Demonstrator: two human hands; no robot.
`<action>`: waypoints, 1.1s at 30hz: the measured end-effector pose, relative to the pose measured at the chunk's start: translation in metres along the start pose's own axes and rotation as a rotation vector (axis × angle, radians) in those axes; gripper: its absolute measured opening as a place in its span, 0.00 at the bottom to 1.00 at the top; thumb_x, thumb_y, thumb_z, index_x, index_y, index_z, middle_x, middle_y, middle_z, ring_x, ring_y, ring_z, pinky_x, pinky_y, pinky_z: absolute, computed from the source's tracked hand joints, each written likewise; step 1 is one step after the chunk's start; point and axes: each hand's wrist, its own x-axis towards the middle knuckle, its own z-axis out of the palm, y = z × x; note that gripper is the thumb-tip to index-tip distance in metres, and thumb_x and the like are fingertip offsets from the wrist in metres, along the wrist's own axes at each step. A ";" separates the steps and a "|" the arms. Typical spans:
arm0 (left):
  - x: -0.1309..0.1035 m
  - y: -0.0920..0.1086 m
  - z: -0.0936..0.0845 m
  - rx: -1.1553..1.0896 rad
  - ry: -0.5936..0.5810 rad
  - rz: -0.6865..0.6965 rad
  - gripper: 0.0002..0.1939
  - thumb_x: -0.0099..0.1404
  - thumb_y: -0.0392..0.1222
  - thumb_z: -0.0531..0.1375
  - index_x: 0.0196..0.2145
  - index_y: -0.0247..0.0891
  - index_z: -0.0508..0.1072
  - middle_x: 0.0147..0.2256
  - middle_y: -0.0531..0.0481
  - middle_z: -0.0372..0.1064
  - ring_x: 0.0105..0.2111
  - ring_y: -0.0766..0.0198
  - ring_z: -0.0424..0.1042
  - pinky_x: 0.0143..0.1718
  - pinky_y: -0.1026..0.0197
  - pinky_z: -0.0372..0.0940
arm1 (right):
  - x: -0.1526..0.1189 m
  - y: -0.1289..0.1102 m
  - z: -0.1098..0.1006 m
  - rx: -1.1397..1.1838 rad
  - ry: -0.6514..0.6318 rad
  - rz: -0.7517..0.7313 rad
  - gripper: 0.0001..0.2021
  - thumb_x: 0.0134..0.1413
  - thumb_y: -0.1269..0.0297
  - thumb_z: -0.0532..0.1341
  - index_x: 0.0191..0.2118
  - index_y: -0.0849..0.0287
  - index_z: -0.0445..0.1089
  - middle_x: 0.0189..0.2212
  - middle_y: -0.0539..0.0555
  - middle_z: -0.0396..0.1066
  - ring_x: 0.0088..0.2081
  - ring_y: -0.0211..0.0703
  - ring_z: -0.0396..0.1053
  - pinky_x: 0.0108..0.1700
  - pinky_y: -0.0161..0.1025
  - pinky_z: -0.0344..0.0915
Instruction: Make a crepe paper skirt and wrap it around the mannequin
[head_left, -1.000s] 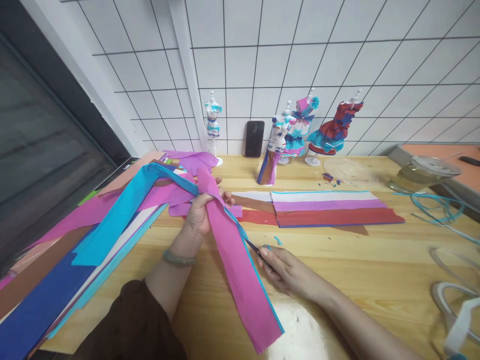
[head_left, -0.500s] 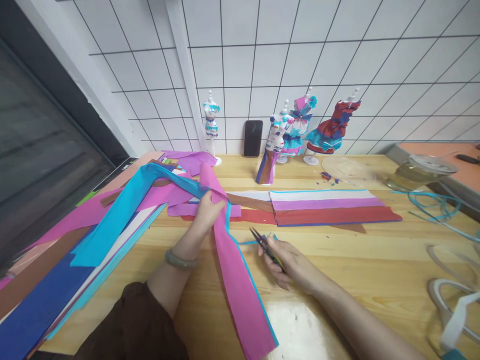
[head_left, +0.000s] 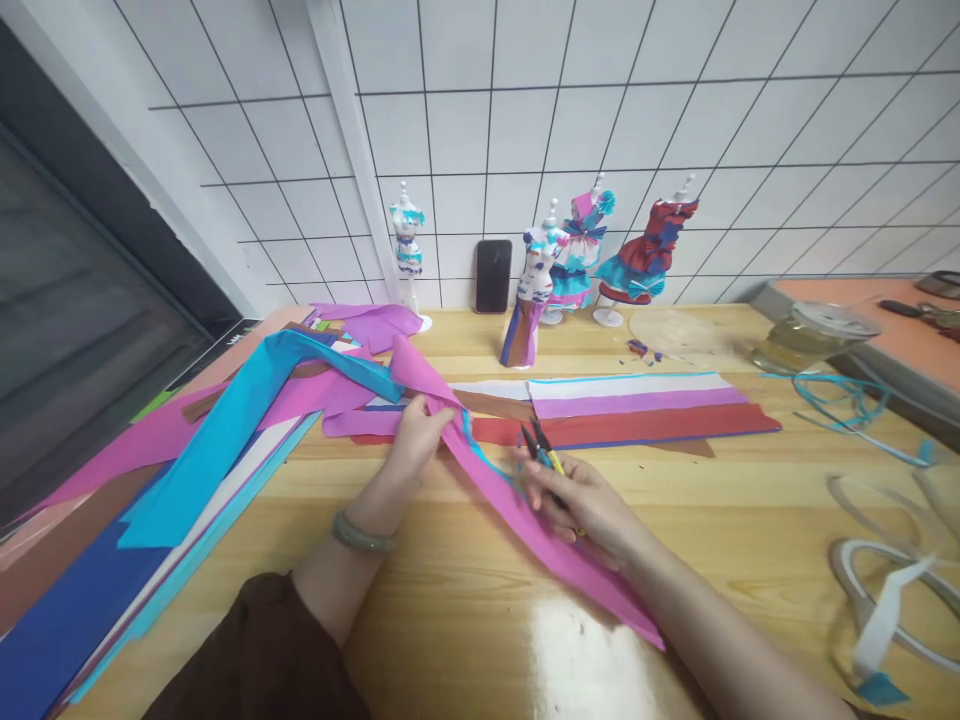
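My left hand [head_left: 420, 436] is closed, pinching a long pink strip [head_left: 517, 480] of crepe-like paper between thumb and fingers. A thin blue edging [head_left: 486, 458] runs along the strip's upper side. Over to the right, my right hand [head_left: 589, 500] is wrapped round thread snips [head_left: 541, 445] with dark blades and yellow on the handle, points facing up and away. Its fingertips are at the edge of the pink strip; whether they also pinch the blue edging cannot be made out. The strip's free end passes behind my right wrist.
Coloured strips [head_left: 97, 570] are heaped at left, and banded strips [head_left: 637, 405] lie beyond my hands. Small dress forms [head_left: 536, 265] and a phone [head_left: 493, 275] stand by the tiled wall. At right are a glass jar [head_left: 814, 335], blue ribbon [head_left: 840, 400] and a tape roll [head_left: 847, 590].
The pink strip's free end has swung to the right and lifted, now reaching behind my right forearm. My right hand with the snips has come up against the strip's edge.
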 end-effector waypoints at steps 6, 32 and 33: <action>0.007 0.019 -0.011 -0.267 -0.049 -0.162 0.09 0.47 0.38 0.60 0.25 0.36 0.62 0.19 0.55 0.62 0.23 0.66 0.67 0.29 0.60 0.65 | -0.002 0.010 0.005 -0.151 -0.114 0.109 0.18 0.48 0.52 0.60 0.39 0.60 0.62 0.16 0.42 0.61 0.10 0.24 0.45 0.10 0.26 0.44; -0.017 0.011 -0.008 1.297 -0.390 0.723 0.27 0.58 0.29 0.49 0.53 0.50 0.62 0.25 0.49 0.66 0.29 0.60 0.68 0.39 0.61 0.59 | 0.003 0.016 0.004 -0.208 -0.093 0.117 0.22 0.44 0.49 0.61 0.40 0.61 0.62 0.15 0.42 0.59 0.10 0.25 0.46 0.10 0.28 0.50; -0.017 0.010 -0.007 1.271 -0.404 0.723 0.26 0.57 0.30 0.50 0.52 0.49 0.63 0.27 0.48 0.68 0.30 0.60 0.68 0.40 0.61 0.58 | 0.003 0.016 0.005 -0.198 -0.065 0.099 0.22 0.43 0.48 0.61 0.39 0.61 0.62 0.15 0.42 0.59 0.10 0.25 0.46 0.10 0.28 0.49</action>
